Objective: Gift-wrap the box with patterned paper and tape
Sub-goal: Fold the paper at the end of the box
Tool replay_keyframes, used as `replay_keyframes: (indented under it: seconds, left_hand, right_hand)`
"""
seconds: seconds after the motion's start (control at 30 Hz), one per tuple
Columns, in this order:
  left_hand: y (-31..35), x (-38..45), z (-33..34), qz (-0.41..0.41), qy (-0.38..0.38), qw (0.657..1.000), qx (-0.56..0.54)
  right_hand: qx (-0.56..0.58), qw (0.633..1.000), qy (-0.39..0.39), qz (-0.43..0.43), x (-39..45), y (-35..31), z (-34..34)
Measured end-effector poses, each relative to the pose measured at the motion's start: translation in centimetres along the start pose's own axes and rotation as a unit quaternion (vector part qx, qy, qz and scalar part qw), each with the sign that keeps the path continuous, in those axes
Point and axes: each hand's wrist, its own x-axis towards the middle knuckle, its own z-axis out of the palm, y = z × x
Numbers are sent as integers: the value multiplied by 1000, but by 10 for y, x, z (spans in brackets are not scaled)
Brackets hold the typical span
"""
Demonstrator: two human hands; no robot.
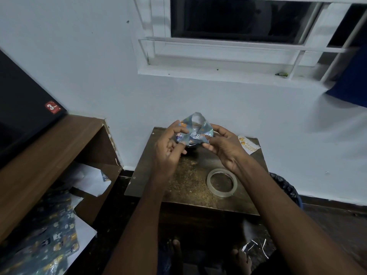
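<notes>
Above the table [178, 187], hands pinch the wrapped box [193, 132].

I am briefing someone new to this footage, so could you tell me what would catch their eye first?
Both hands, left hand and right hand, hold a small box half wrapped in patterned paper above the far edge of the brown table. A clear tape roll lies flat on that table, under the right forearm.
</notes>
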Motion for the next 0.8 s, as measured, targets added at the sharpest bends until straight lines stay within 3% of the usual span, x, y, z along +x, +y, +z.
replay_keyframes:
  seconds: [0.1, 0.23, 0.43, 0.63, 0.8]
  left_hand:
    - [0, -2, -1, 34, -49, 996, 73]
    - [-4, 3, 3, 51, -17, 990, 127]
    - [-7, 7, 5, 44, 33, 994, 92]
    - [-14, 12, 5, 12, 61, 997, 52]
    - [-19, 16, 5, -14, 86, 995, 48]
  right_hand:
    - [-4, 1000, 3, -5, 1, -2, -1]
    - [-8, 1000, -3, 2, 0, -2, -3]
    - [-52, 999, -9, -8, -3, -4, -3]
    - [-226, 970, -14, -89, -8, -6, -8]
    - [-190, 974, -46, -116, -7, -7, -7]
